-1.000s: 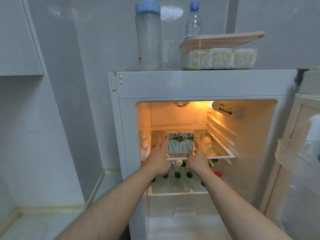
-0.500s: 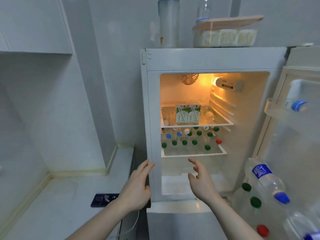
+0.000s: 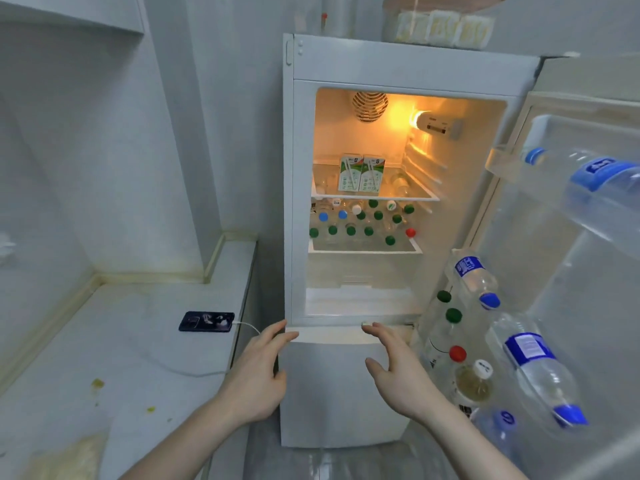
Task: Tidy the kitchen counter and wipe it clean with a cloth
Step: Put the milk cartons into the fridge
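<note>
Both hands (image 3: pixel 254 379) empty (fingers loose); fridge (image 3: pixel 398 64) open

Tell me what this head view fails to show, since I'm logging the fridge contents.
- Clear container of pale packets on the white fridge: lid cut off by the top edge.
- Print on the two green-and-white cartons: too small to read.
- Clear blue-capped bottles in the open door: smeared by blur at the lens edge.

Open fridge (image 3: pixel 398 57), left hand (image 3: pixel 258 372), right hand (image 3: pixel 398 372), both hands empty
</note>
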### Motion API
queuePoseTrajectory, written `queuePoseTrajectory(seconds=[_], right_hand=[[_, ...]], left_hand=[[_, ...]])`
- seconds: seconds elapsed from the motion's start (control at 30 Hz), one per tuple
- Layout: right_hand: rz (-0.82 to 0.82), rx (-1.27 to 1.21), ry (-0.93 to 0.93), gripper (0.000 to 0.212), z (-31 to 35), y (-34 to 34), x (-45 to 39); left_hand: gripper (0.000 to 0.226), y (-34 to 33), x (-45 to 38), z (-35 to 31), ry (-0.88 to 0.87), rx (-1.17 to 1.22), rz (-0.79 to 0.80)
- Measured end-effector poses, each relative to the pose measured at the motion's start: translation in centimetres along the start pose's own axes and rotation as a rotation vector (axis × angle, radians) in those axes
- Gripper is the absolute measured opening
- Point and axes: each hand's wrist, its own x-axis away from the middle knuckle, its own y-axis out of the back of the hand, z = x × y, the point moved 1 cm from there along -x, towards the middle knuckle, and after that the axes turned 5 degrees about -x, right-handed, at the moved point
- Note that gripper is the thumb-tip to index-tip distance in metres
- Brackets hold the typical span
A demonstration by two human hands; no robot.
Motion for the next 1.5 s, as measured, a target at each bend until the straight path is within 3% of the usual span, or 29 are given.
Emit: queuePoseTrajectory(seconds=[0.33, 0.63, 0.8, 0.93, 1.0, 1.07, 1.3, 1.5], right_hand=[[0.099, 0.107, 0.151, 0.052, -1.3, 4.2, 8.6], [0.087, 0.213, 0.304, 0.039, -6.6, 13.0, 17.6], [-0.119, 0.013, 0.447, 0.030, -9.2, 16.9, 23.0], [-0.550, -0.153, 0.693, 0.023, -11.4, 20.8, 26.6], [-0.732, -0.136, 0.737, 0.019, -12.2, 22.2, 27.3], [-0.826, -0.120, 0.729, 0.028, -12.7, 23.0, 26.9], [-0.870, -0.110, 0.729, 0.049, -12.5, 22.4, 26.7], [-0.747, 0.009, 0.783, 0.055, -11.9, 21.1, 26.0]], left_hand=[[0.059, -3.3, 6.4, -6.3, 0.019, -0.041, -0.025], [0.059, -16.5, 9.7, -20.0, -0.003, 0.058, 0.130], [0.058, -19.6, 12.0, -22.3, 0.080, 0.059, 0.100], [0.056, -19.2, 14.3, -22.1, 0.141, 0.016, 0.048], [0.054, -18.3, 15.0, -22.2, 0.153, 0.011, -0.007], [0.052, -17.4, 15.2, -22.6, 0.152, 0.014, -0.068], [0.048, -16.2, 16.0, -26.1, 0.088, 0.024, -0.162], [0.046, -14.9, 16.3, -25.7, 0.118, 0.023, -0.167]])
